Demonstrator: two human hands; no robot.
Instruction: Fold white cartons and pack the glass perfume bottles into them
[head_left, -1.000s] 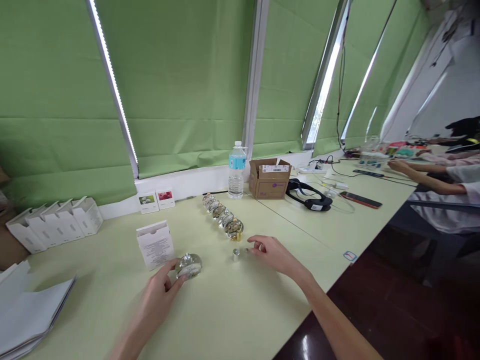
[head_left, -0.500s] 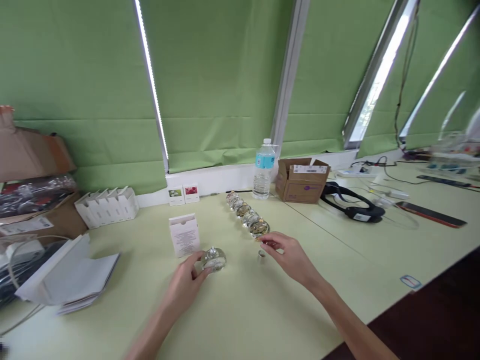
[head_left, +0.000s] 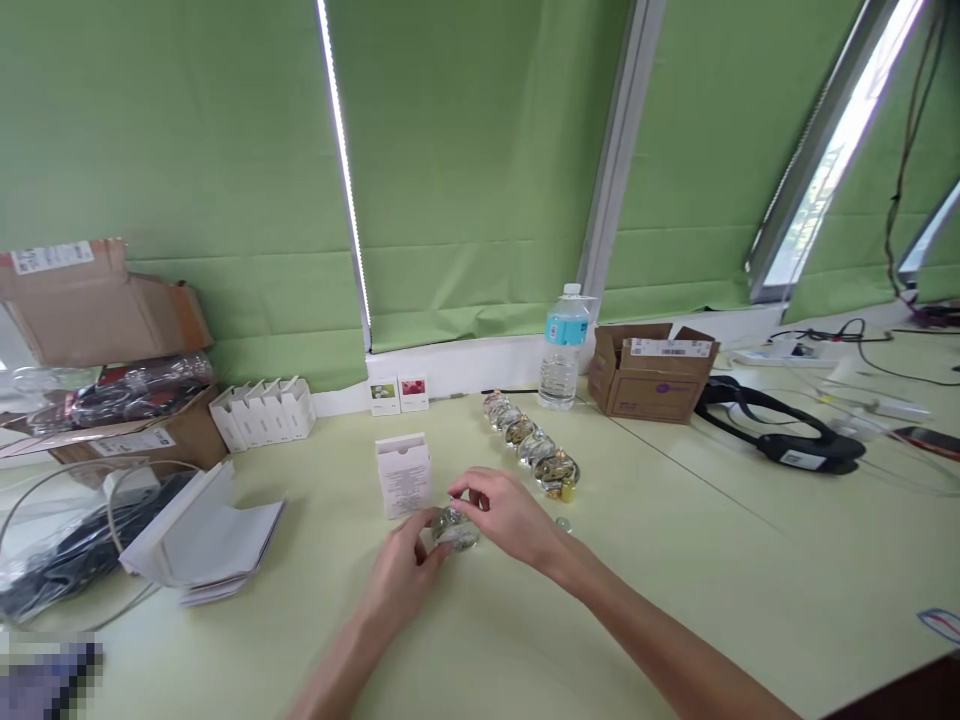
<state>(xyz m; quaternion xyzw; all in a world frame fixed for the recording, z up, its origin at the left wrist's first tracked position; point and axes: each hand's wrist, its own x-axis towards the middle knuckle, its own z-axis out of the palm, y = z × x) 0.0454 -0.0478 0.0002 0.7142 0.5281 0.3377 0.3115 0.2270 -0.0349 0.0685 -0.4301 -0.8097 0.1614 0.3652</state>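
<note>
A small round, clear glass bottle (head_left: pixel 459 534) stands on the table, and my left hand (head_left: pixel 405 570) grips it from the left with thumb and fingers. From above, my right hand (head_left: pixel 502 510) pinches at the bottle's narrow top, which the fingertips mostly hide. A small silvery cap (head_left: pixel 563 524) lies on the table just beyond my right wrist. Further back, several similar glass bottles (head_left: pixel 535 448) form a slanting row, some with gold tops. At the near end of that row is a small gold cap (head_left: pixel 568 491). Behind my left hand stands an opened white box (head_left: pixel 404 478) with printed text.
A water bottle (head_left: pixel 563 350) and an open cardboard box (head_left: pixel 651 378) stand at the back, with a black headset (head_left: pixel 795 440) to their right. Several small white boxes (head_left: pixel 266 415), folded white card (head_left: pixel 210 540) and stacked cartons (head_left: pixel 112 310) occupy the left side.
My right hand has left the near end of the row and come to the top of the bottle in my left hand. The gold cap now shows there. The view has turned left.
</note>
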